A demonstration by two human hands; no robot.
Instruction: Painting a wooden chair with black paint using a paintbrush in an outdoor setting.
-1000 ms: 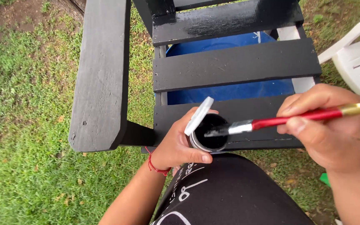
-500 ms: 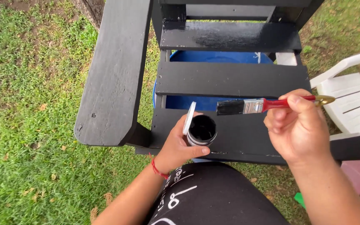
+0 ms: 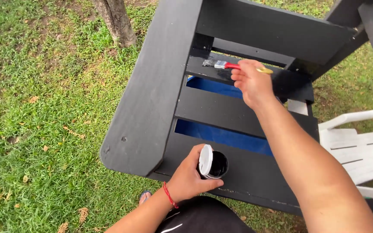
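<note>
Grass (image 3: 39, 129) fills the left side of the head view, w/ scattered dry leaves and a tree trunk (image 3: 116, 21) at the top. Over it stands a black wooden chair (image 3: 152, 95), seen from above: wide flat armrest on your left, slats running across, gaps between them showing something blue (image 3: 221, 134) underneath. White plastic chair (image 3: 359, 146) sits just beside it at the right edge.

Your left hand (image 3: 191, 179) is low in the frame, fingers wrapped around a small paint jar (image 3: 216, 166). Jar is open, black paint inside, and its white lid (image 3: 205, 159) is pinched upright against the jar's left side by the same hand. Jar hovers over the front slat; can't tell if it touches. Red string bracelet (image 3: 168, 195) on that wrist.

Your right hand (image 3: 251, 82) is stretched out well apart from the jar, toward the back slats. Fingers are clenched on a brush (image 3: 227, 65) w/ a red handle and gold end. Bristles point left and rest on a rear slat, which looks wet and glossy around the tip.

Bottom centre: your dark-clothed knee (image 3: 203, 215), and a bit of sandal (image 3: 144, 196) on the grass beside it.
</note>
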